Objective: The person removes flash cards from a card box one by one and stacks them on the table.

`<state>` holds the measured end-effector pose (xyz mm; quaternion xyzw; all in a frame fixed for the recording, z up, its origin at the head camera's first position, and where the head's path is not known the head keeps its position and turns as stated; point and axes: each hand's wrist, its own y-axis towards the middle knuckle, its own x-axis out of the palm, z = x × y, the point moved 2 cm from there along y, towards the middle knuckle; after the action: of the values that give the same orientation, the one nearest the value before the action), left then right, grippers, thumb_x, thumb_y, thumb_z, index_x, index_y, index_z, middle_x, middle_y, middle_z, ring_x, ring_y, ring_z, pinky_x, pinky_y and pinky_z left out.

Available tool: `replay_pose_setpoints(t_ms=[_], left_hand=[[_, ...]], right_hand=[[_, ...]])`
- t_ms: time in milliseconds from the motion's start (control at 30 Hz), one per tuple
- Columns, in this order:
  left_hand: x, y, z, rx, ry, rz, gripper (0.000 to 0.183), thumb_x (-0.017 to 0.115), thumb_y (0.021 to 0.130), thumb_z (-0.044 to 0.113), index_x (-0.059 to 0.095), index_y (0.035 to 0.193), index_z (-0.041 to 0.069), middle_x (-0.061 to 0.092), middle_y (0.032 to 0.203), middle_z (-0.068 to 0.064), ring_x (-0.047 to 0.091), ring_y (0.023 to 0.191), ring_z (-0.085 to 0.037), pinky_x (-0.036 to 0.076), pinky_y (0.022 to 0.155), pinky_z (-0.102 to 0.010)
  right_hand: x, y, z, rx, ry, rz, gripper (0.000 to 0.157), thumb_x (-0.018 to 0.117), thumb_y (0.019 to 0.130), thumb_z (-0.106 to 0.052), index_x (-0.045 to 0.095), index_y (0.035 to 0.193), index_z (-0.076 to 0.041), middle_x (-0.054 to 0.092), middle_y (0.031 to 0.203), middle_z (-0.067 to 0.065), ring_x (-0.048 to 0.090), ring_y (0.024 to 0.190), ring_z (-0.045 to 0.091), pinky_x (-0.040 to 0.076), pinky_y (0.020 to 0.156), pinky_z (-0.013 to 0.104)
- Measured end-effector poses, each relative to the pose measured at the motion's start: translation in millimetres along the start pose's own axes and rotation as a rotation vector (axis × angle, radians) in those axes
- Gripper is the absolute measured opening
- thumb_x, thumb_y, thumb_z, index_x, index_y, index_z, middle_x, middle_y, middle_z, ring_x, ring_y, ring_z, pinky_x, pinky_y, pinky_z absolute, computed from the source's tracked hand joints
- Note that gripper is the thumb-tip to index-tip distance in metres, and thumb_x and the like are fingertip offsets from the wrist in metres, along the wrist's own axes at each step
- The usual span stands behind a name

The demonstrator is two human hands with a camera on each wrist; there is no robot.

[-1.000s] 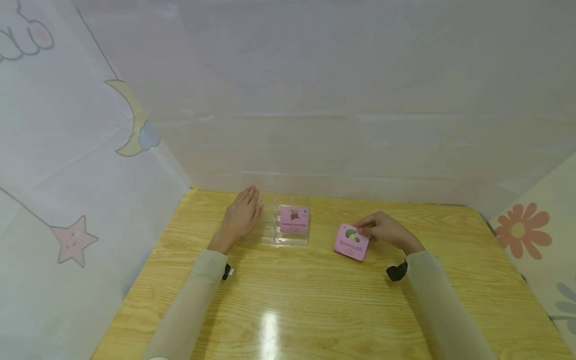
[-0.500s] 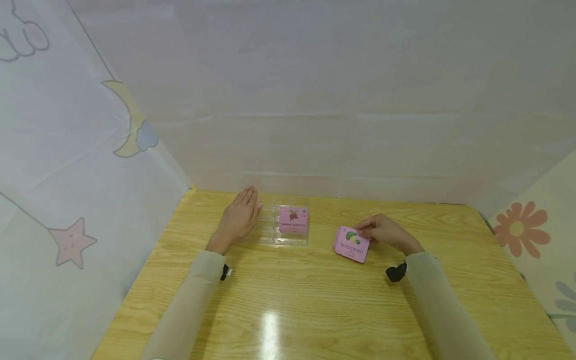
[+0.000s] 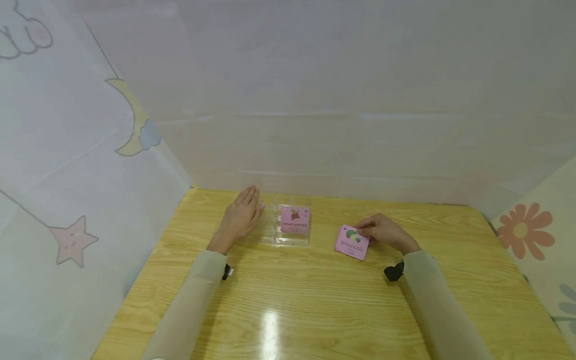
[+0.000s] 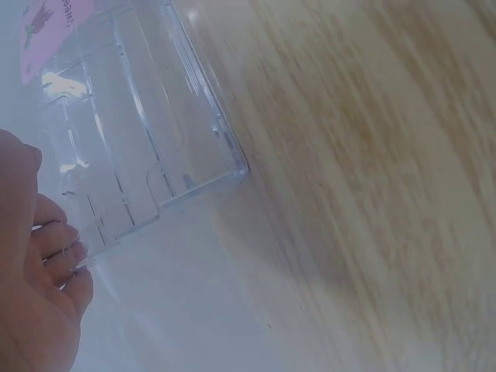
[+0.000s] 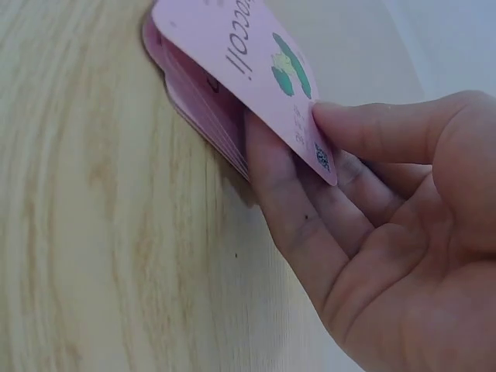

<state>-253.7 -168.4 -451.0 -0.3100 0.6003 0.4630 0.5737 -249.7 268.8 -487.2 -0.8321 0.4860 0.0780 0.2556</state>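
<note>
My right hand [image 3: 390, 233] pinches the upper right corner of a pink broccoli card [image 3: 350, 245]. In the right wrist view the thumb lies on the printed face of this card and the index finger is under it, between it and a stack of pink cards [image 5: 200, 108]. That corner is raised off the stack. My left hand [image 3: 240, 215] rests at the left side of a clear plastic divided tray [image 3: 291, 243], its fingers extended in the head view. The left wrist view has the fingertips [image 4: 60, 236] right at the tray's edge. A pink sweet potato card [image 3: 294, 228] sits in the tray's right part.
The wooden table [image 3: 288, 290] carries the tray near its back edge, close to a pale hanging cloth [image 3: 315, 125]. Patterned cloth walls [image 3: 148, 185] stand at both sides. The stack lies to the right of the tray.
The broccoli card has shifted slightly against the stack under the right hand, which keeps its pinch. The left hand and the tray stay in place.
</note>
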Motion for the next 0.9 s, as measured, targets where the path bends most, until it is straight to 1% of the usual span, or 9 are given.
replay_pose_setpoints(t_ms=[133,300,433,567,700,800,900], left_hand=[[-1.0,0.0,0.8,0.004,0.010,0.004,0.064,0.033,0.115,0.040,0.035,0.161,-0.005,0.034,0.170,-0.022,0.034,0.160,-0.036,0.027,0.134,-0.045],[-1.5,-0.2,2.0,0.003,0.005,0.014,0.063,0.038,0.115,0.038,0.036,0.160,-0.006,0.034,0.170,-0.023,0.035,0.159,-0.037,0.027,0.134,-0.046],[-1.6,-0.4,2.2,-0.002,0.001,0.019,0.064,0.040,0.114,0.038,0.036,0.160,-0.006,0.035,0.169,-0.022,0.035,0.159,-0.037,0.027,0.134,-0.045],[-1.0,-0.7,1.8,-0.005,0.002,0.019,0.064,0.042,0.114,0.037,0.035,0.160,-0.005,0.035,0.169,-0.022,0.034,0.159,-0.036,0.028,0.134,-0.045],[-0.4,-0.8,1.3,-0.002,0.008,0.027,0.063,0.043,0.113,0.037,0.036,0.160,-0.005,0.036,0.169,-0.022,0.035,0.159,-0.036,0.028,0.134,-0.045],[-0.1,-1.0,1.2,0.002,0.010,0.036,0.063,0.044,0.113,0.036,0.037,0.160,-0.006,0.036,0.169,-0.023,0.036,0.158,-0.037,0.028,0.134,-0.045],[-0.3,-1.2,1.3,0.005,0.003,0.042,0.063,0.045,0.113,0.035,0.037,0.159,-0.006,0.037,0.168,-0.023,0.037,0.158,-0.037,0.028,0.134,-0.045]], right_hand=[[1.4,1,0,0.004,-0.025,0.022,0.036,0.060,0.106,-0.012,0.066,0.137,0.007,0.076,0.119,0.021,0.073,0.092,0.018,0.064,0.074,0.029],[2.9,5,0,0.003,-0.098,0.053,0.032,0.060,0.106,-0.011,0.070,0.132,0.005,0.075,0.119,0.020,0.069,0.089,0.016,0.060,0.071,0.027],[4.3,6,-2,-0.016,-0.176,0.074,0.030,0.061,0.104,-0.010,0.071,0.128,0.005,0.073,0.118,0.022,0.067,0.088,0.019,0.058,0.070,0.027],[7.1,6,-7,-0.036,-0.301,0.103,0.028,0.062,0.103,-0.013,0.074,0.125,0.002,0.074,0.119,0.020,0.066,0.091,0.019,0.056,0.074,0.026],[10.8,3,-16,-0.065,-0.406,0.119,0.027,0.063,0.102,-0.014,0.075,0.120,0.002,0.076,0.112,0.017,0.066,0.091,0.020,0.056,0.077,0.030],[13.5,0,-23,-0.087,-0.450,0.126,0.028,0.064,0.101,-0.015,0.075,0.118,0.003,0.076,0.109,0.017,0.068,0.092,0.022,0.059,0.079,0.036],[16.2,-1,-29,-0.091,-0.484,0.134,0.029,0.063,0.102,-0.018,0.074,0.118,0.003,0.076,0.110,0.017,0.068,0.095,0.024,0.060,0.082,0.040]])
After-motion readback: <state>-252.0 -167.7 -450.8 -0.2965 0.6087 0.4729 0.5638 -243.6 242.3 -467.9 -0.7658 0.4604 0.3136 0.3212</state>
